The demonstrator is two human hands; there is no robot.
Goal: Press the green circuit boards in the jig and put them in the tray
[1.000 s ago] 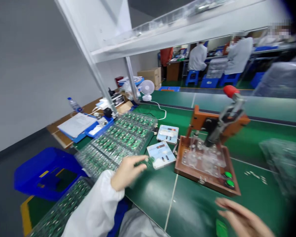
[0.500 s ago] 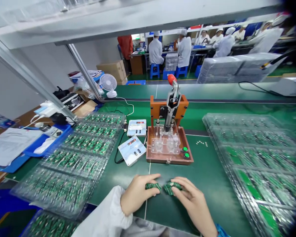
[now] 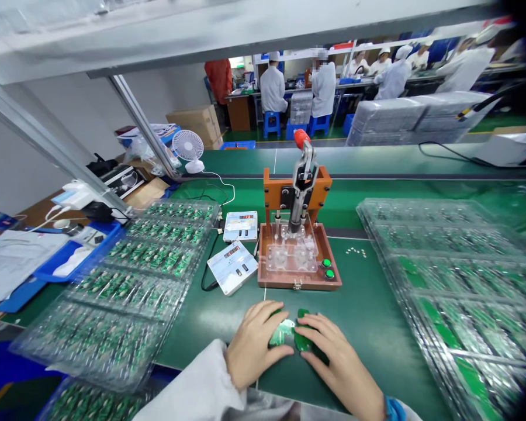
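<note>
My left hand (image 3: 255, 344) grips a green circuit board (image 3: 283, 332) between thumb and fingers, its face with pale pads turned up. Close beside it, my right hand (image 3: 335, 356) has its fingers and thumb on the edges of another green circuit board (image 3: 302, 340). Both boards are just above or on the green bench; I cannot tell which. Part of each board is hidden by fingers. Beyond my hands stands a test fixture (image 3: 298, 285) with a clear plastic bed, a red-knobbed toggle clamp (image 3: 301, 139) and two green buttons (image 3: 328, 269).
Left of the fixture lie two white meter boxes (image 3: 233, 268) with red digits. Stacked clear trays of boards stand at left (image 3: 131, 292) and right (image 3: 456, 292). Small white bits (image 3: 355, 252) lie right of the fixture. A white fan (image 3: 188, 146) stands behind; a shelf (image 3: 245, 35) hangs overhead.
The boards have turned in my hands and now show flat, smoother green faces instead of component-covered ones. My left fingers have spread further over their board. The view has shifted slightly.
</note>
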